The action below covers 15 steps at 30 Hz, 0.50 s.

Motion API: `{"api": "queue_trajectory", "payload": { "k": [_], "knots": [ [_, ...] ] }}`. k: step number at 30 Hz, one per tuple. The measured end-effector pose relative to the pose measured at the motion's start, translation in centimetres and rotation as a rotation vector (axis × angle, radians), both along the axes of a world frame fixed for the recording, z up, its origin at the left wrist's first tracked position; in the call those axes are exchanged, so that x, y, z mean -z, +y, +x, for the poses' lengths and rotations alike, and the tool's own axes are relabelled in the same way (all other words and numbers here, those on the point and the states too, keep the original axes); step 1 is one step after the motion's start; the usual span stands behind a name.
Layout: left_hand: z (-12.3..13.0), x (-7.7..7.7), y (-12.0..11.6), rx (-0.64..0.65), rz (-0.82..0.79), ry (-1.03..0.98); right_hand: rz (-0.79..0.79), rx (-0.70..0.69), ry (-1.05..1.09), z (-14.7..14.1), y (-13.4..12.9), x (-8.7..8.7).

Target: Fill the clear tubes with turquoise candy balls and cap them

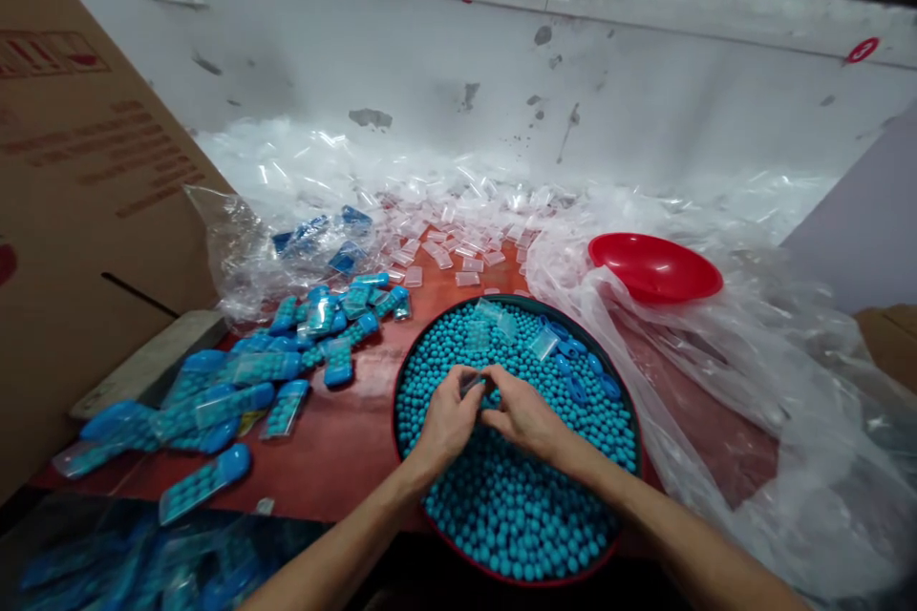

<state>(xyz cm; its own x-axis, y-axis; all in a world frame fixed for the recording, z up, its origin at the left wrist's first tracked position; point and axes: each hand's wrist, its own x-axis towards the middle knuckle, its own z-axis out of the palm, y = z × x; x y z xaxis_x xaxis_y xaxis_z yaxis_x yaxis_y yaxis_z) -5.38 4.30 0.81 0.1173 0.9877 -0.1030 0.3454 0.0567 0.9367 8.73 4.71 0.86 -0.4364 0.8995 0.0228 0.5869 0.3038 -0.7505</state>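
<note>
My left hand point(445, 420) and my right hand point(528, 415) meet over a round basin point(630, 380) full of small blue balls point(526, 520). Between their closed fingertips is a small clear plastic case point(473, 385), mostly hidden by the fingers. On the balls beyond my hands lie a few clear plastic pieces point(544, 342). Several blue caps point(575, 389) rest on the balls at the basin's right side. Left of the basin, ball-filled clear cases with blue caps point(204, 484) are heaped on the red tabletop point(333, 453).
Empty clear cases point(438, 254) lie scattered behind the basin. A red bowl point(655, 267) sits on crumpled plastic sheeting point(823, 458) at the right. At the left stands a cardboard box point(86, 210), with a grey block point(147, 363) beside it. A white wall point(430, 67) closes off the back.
</note>
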Motion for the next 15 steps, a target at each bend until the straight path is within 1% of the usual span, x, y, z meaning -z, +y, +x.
{"api": "queue_trajectory", "payload": {
  "k": [1,2,4,5,6,8,10,12,13,14,15],
  "knots": [
    [-0.3,0.0,-0.3,0.004,0.010,0.048,0.039,-0.037,-0.080,0.9,0.4,-0.6],
    [-0.6,0.0,-0.5,0.013,0.021,0.101,0.084,-0.035,-0.177,2.0,0.9,-1.1],
    [-1.2,-0.2,-0.8,0.024,0.042,0.198,0.155,0.070,-0.423,4.3,2.6,-1.7],
    [-1.4,-0.2,-0.9,0.025,0.039,0.230,0.167,0.121,-0.552,5.3,3.5,-1.7],
    [-1.4,-0.3,-1.0,0.032,0.028,0.250,0.161,0.139,-0.664,6.1,4.4,-1.6],
    [-1.2,-0.2,-1.0,0.077,0.012,0.265,0.138,0.116,-0.794,7.0,5.8,-0.8],
    [-0.8,-0.1,-0.9,0.120,0.021,0.254,0.138,0.108,-0.811,7.1,6.6,0.0],
    [-0.4,-0.1,-0.8,0.120,0.036,0.213,0.158,0.138,-0.805,6.9,6.7,0.4],
    [-0.3,-0.1,-0.7,0.107,0.042,0.185,0.173,0.152,-0.766,6.7,6.4,0.4],
    [-0.3,-0.2,-0.6,0.096,0.049,0.158,0.185,0.153,-0.678,6.5,6.0,0.3],
    [-0.3,-0.3,-0.6,0.096,0.061,0.134,0.181,0.139,-0.538,6.2,5.5,0.2]
  ]
}}
